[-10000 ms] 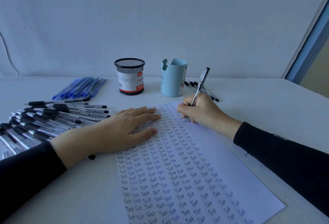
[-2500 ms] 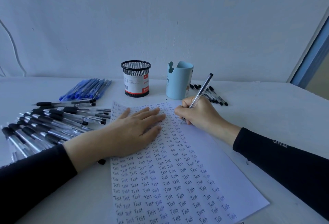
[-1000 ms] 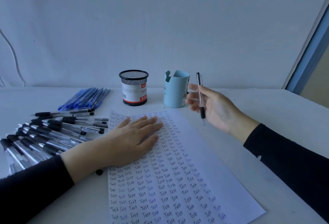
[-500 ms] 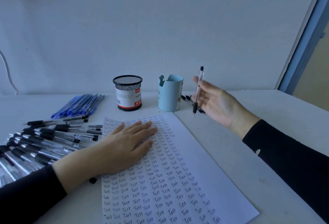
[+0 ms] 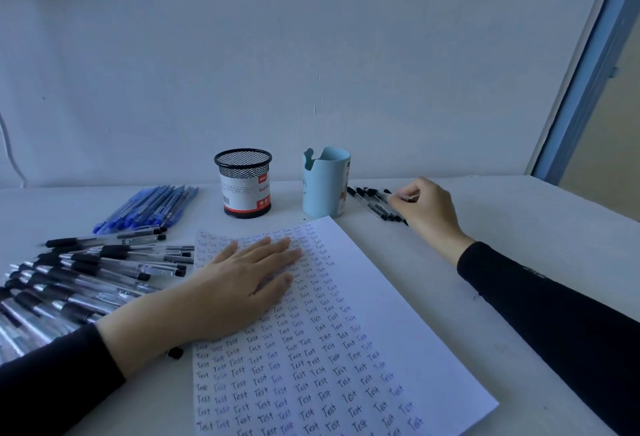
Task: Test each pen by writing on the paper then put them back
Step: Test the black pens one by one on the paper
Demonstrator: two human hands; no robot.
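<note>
A white paper [image 5: 377, 300] covered with rows of the word "Test" lies in front of me. My left hand [image 5: 242, 283] rests flat on its upper left part, fingers straight. My right hand [image 5: 426, 210] is low over the table to the right of the light blue cup [image 5: 325, 182], its fingers curled and pinching a clear pen [image 5: 410, 197]. That pen lies nearly level at the edge of a small row of black-capped pens [image 5: 374, 205].
A black mesh pen cup [image 5: 244, 182] stands left of the blue cup. Several blue pens [image 5: 149, 207] and a big fan of black-gripped pens [image 5: 86, 272] fill the left of the table. A small black cap [image 5: 175, 352] lies by my left wrist. A wall stands close behind.
My right hand stopped writing, lifted the pen off the paper, carried it right past the blue cup and lowered it to the row of black pens. The left hand stayed on the paper.
</note>
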